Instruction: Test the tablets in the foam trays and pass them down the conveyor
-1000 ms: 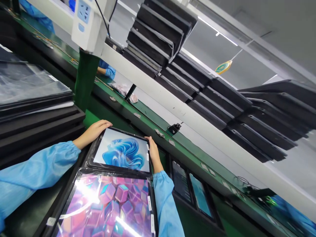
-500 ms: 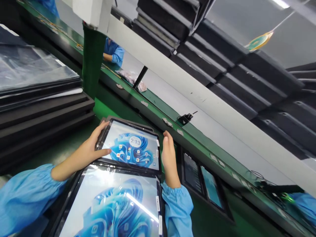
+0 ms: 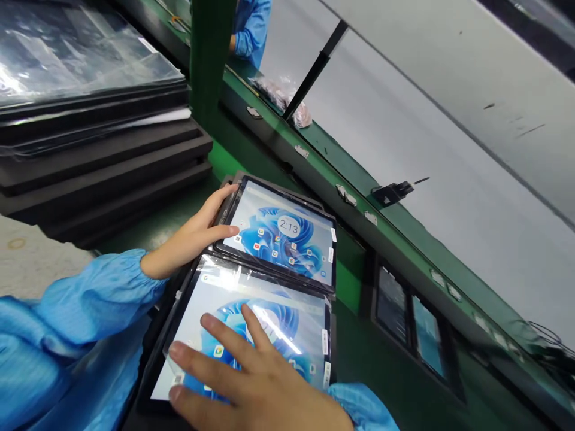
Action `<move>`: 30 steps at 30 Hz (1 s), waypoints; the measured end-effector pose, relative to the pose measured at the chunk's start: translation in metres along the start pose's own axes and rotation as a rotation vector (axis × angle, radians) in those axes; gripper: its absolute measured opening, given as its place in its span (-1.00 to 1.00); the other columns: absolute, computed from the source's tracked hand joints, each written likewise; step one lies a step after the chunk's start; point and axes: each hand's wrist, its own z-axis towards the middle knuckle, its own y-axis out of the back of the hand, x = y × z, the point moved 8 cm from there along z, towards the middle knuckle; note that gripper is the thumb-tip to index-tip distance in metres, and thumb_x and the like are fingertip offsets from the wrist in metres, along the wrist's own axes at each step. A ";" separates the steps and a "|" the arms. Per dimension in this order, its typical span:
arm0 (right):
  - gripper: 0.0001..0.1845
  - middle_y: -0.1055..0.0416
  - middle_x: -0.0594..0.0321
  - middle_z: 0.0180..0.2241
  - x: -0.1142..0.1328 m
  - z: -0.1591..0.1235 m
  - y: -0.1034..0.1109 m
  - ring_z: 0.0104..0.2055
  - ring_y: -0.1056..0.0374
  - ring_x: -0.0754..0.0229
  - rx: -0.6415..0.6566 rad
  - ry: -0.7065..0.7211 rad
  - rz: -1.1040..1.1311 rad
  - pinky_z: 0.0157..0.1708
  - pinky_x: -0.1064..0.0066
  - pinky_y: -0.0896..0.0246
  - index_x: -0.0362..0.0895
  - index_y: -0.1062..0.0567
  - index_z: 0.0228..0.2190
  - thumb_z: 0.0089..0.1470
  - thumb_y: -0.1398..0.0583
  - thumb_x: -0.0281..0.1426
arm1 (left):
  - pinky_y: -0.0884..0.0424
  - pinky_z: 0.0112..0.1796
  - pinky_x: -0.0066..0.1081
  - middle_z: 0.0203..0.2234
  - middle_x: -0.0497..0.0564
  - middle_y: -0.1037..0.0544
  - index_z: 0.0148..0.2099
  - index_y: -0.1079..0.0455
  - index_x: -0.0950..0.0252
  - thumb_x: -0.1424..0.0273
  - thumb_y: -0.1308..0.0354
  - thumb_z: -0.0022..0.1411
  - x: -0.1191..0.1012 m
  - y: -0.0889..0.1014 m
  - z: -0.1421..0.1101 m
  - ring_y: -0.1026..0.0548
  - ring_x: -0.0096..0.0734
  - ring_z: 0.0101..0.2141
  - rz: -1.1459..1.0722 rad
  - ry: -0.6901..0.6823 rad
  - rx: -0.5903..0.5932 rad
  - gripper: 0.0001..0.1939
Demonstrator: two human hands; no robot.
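A lit tablet [image 3: 278,233], its screen reading 2:13, lies farther from me on a dark stack. My left hand [image 3: 197,230] grips its left edge, thumb on the front and fingers along the side. Nearer to me is a second lit tablet [image 3: 309,305] under glossy clear film, its top edge against the first one. Over its lower part my right hand [image 3: 265,383] is spread, fingers apart and holding nothing. Whether the fingertips touch the film I cannot tell. White labels mark the right edges of both tablets.
At left rises a stack of black foam trays [image 3: 99,161] topped with film-covered panels [image 3: 90,54]. A dark tray [image 3: 411,323] with two more tablets lies at right. A black plug adapter [image 3: 393,193] sits on the green ledge. A co-worker's blue sleeve [image 3: 254,33] shows behind.
My right hand has left the far tablet's right side and come back over the near tablet, fingers spread. My left hand keeps its grip. The view has shifted, closer and lower.
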 end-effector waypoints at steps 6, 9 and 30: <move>-0.64 -0.20 0.37 0.37 -0.001 0.003 -0.005 0.48 0.03 0.04 -0.066 0.003 -0.037 0.42 -0.10 0.07 0.02 -0.50 0.06 0.36 -0.12 -0.12 | 0.18 0.44 -0.08 0.44 -0.06 -0.05 0.37 -0.07 0.13 0.26 -0.22 0.20 -0.002 -0.001 0.002 0.07 -0.12 0.44 -0.026 -0.011 -0.001 -0.26; -0.70 -0.29 0.37 0.32 0.003 0.007 0.000 0.43 -0.09 0.09 -0.102 0.009 -0.101 0.42 -0.05 0.06 0.01 -0.54 0.00 0.39 -0.09 -0.20 | 0.19 0.44 -0.08 0.44 -0.05 -0.05 0.36 -0.08 0.15 0.27 -0.21 0.19 -0.003 0.000 0.002 0.08 -0.11 0.44 -0.029 -0.003 -0.008 -0.27; -0.35 -0.19 0.11 0.37 -0.178 -0.151 0.048 0.46 -0.01 -0.14 -0.871 -1.030 0.166 0.40 -0.23 0.11 0.04 -0.30 0.28 0.21 -0.23 -0.13 | -0.22 0.30 0.08 0.43 -0.31 -0.01 0.32 -0.14 -0.36 0.01 -0.24 0.08 0.004 0.015 -0.105 -0.02 0.13 0.40 0.434 -0.060 -0.018 -0.25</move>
